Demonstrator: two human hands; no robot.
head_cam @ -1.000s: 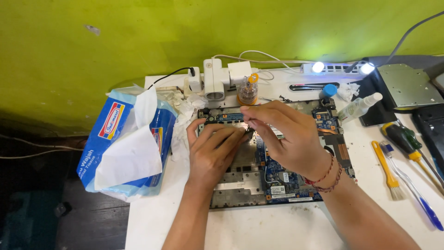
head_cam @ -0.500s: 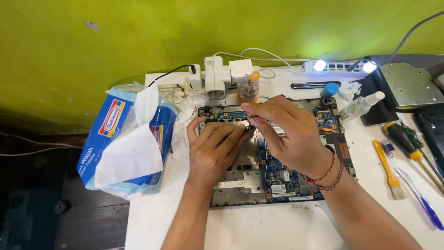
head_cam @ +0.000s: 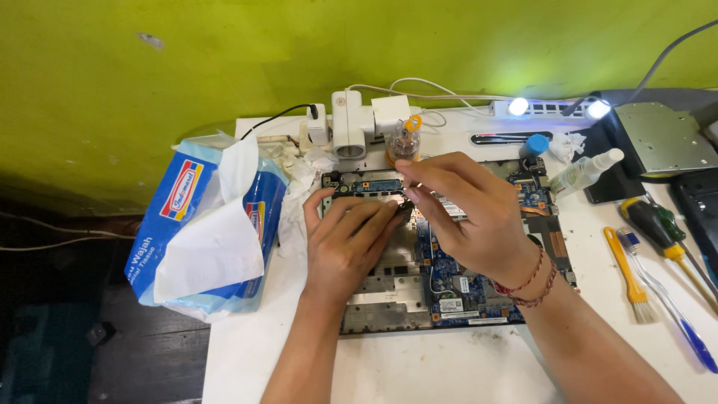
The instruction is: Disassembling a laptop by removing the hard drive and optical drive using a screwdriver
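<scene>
An opened laptop base with a blue circuit board (head_cam: 458,298) lies on the white table (head_cam: 419,370). My left hand (head_cam: 345,245) rests flat on the board's left half, its fingers stretched toward the upper middle. Reaching in from the right, my right hand (head_cam: 473,218) pinches thumb and forefinger on a small dark part (head_cam: 404,205) just above my left fingertips. The part is mostly hidden by the fingers.
A blue and white tissue pack (head_cam: 200,233) hangs over the table's left edge. Behind the board stand a white power adapter (head_cam: 348,129) and a small orange-capped bottle (head_cam: 404,141). A spray bottle (head_cam: 588,170), screwdriver (head_cam: 661,227), yellow brush (head_cam: 633,274) and blue toothbrush (head_cam: 674,316) lie to the right.
Both hands stay over the board's upper middle. The right hand's fingertips have shifted slightly at the small part; nothing else has moved.
</scene>
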